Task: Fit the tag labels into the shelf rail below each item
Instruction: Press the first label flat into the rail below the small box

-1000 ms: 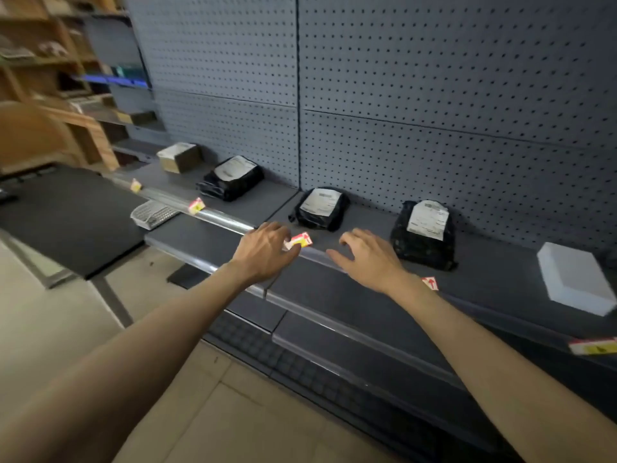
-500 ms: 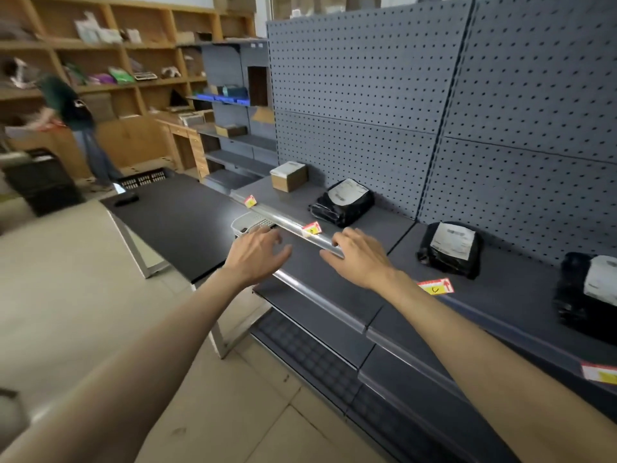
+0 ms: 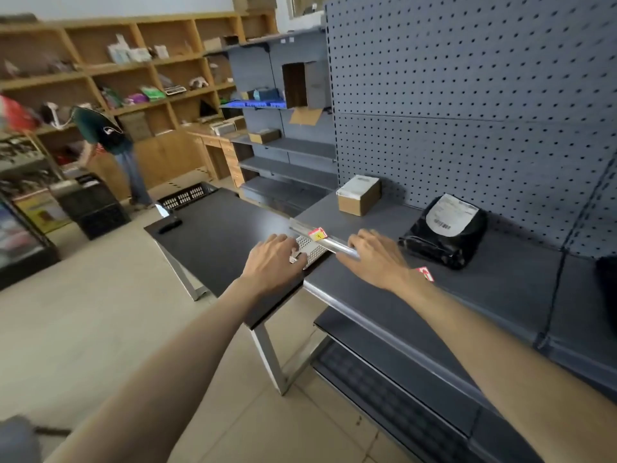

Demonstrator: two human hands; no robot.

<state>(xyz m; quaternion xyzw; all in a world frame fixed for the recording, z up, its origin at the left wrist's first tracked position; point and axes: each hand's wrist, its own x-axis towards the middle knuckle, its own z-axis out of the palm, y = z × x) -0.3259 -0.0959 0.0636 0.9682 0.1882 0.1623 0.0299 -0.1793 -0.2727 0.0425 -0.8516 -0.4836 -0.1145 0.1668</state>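
Grey shelf [image 3: 467,289], left hand [image 3: 272,262] spread over half-hidden basket [image 3: 310,250], right hand [image 3: 375,259] flat on rail [image 3: 337,245], far tag [image 3: 317,234] clear, near tag [image 3: 424,274] partly hidden.

Swung further left along the shelf since a second ago. Left hand [image 3: 272,262], then pinching a tag label at the rail, now empty and spread over the white perforated basket [image 3: 309,250] at frame centre. Right hand [image 3: 374,259] now flat, seemingly touching the rail [image 3: 334,243] beside another tag label [image 3: 317,233].

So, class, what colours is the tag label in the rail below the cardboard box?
Red and yellow tag label, head view.
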